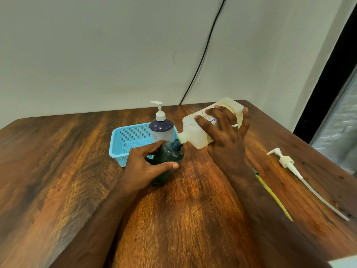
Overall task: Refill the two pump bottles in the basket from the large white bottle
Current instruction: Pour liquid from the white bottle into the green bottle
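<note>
My right hand [225, 130] grips the large white bottle [195, 130], tipped over to the left so its spout sits at the open neck of a dark green bottle [167, 153]. My left hand [146, 165] holds that dark bottle upright on the table, just in front of the blue basket [123, 140]. The dark bottle has no pump on it. A second pump bottle [161, 129], dark purple with a white pump, stands in the right end of the basket.
A loose white pump with a long dip tube [301, 176] lies on the wooden table [58, 171] to the right. A yellow strip [270, 192] shows beside my right forearm. A black cable [202, 60] runs down the wall behind.
</note>
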Tool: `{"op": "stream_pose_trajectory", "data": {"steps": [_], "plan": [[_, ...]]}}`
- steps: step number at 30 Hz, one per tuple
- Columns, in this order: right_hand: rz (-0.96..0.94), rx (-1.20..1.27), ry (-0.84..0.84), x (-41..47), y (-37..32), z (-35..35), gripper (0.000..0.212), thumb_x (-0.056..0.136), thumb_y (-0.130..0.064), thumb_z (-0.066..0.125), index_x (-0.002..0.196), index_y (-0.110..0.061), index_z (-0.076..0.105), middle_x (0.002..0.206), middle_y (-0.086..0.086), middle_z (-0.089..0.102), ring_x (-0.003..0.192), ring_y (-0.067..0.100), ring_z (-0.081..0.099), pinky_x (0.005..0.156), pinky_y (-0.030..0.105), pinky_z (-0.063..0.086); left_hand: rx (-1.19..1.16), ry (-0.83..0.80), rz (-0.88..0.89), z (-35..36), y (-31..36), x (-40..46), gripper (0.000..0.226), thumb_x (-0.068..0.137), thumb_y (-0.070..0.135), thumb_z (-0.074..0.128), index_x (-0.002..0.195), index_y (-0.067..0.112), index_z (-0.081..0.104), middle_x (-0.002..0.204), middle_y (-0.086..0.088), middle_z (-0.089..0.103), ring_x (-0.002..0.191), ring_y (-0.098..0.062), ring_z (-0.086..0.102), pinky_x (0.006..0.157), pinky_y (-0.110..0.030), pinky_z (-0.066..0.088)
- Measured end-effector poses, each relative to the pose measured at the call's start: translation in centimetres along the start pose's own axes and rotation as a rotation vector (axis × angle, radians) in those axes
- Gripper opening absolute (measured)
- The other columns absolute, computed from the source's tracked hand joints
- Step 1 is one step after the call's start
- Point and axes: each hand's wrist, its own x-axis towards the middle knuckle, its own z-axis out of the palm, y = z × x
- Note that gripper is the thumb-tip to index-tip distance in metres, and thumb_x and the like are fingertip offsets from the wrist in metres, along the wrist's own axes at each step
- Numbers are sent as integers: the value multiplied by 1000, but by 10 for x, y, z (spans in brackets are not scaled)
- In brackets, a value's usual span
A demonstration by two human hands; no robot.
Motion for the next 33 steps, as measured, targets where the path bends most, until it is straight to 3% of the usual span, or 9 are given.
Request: {"op": "stream_pose_trajectory", "data": {"steps": [5,9,16,21,25,33], "plan": [[-19,17,11,1,1,-1,59,78,-27,77,133,-26,58,136,15,56,135,34,37,117,60,-1,-3,0,-2,0,1,0,78,57,52,83,130,35,62,115,30,60,104,10,53,80,-14,44],[-18,24,8,1,1,-2,55,80,-30,67,133,-28,54,135,15,57,135,33,38,115,66,7,-4,1,-4,0,3,-1,75,57,53,82,127,39,61,120,23,61,106,8,52,81,-15,44],[-25,6,17,1,2,0,57,78,-25,77,132,-27,58,135,15,57,135,33,38,116,65,6,9,-2,6,1,5,-1,78,59,52,80,132,35,60,123,21,59,103,10,50,79,-12,41],[-25,6,9,1,2,0,54,80,-28,71,132,-27,57,135,14,56,135,33,38,115,68,9,9,-2,4,1,3,-1,79,60,51,82,134,33,60,129,16,61,104,8,51,79,-12,42],[-34,2,6,2,3,0,65,76,-25,81,134,-29,51,135,15,56,136,32,36,112,71,15,0,-6,1,1,2,-1,79,60,50,83,134,33,61,132,12,63,107,6,52,82,-15,43],[-41,-12,11,1,3,0,70,74,-24,83,135,-31,47,136,14,56,136,32,35,111,72,17,10,0,-2,1,1,-1,81,58,54,81,133,35,60,134,11,62,106,6,51,80,-14,43]]}}
